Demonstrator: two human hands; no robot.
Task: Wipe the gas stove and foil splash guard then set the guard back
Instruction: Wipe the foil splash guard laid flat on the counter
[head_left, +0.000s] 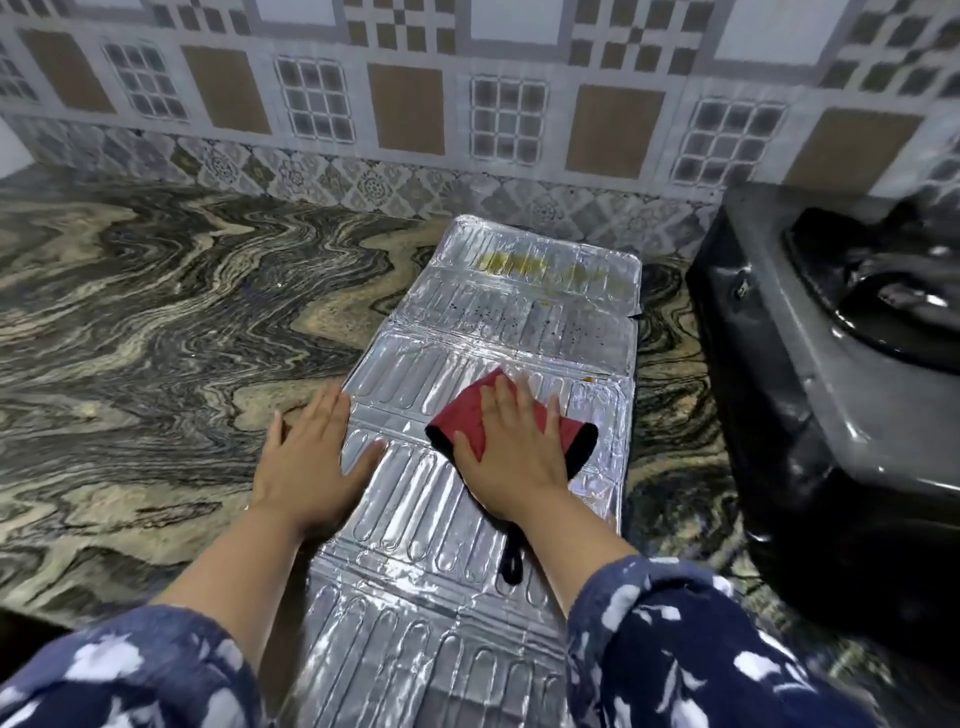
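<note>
At frame centre the foil splash guard (467, 467) lies flat on the bench (156, 312); the left hand (311, 457) steadies its edge, fingers flat, while the right hand (511, 452) presses a red cloth (467, 415) on it with straight fingers. Yellowish stains remain on the far panel, so wiping looks unfinished and the guard is not set back. The gas stove (810, 338), at the right edge, is blurred and cut off, its cleanliness unclear.

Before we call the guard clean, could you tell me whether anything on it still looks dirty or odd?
Yes: the far panel of the foil splash guard still shows yellowish stains, with dark specks just below them. The right hand presses the red cloth nearer the middle.
</note>
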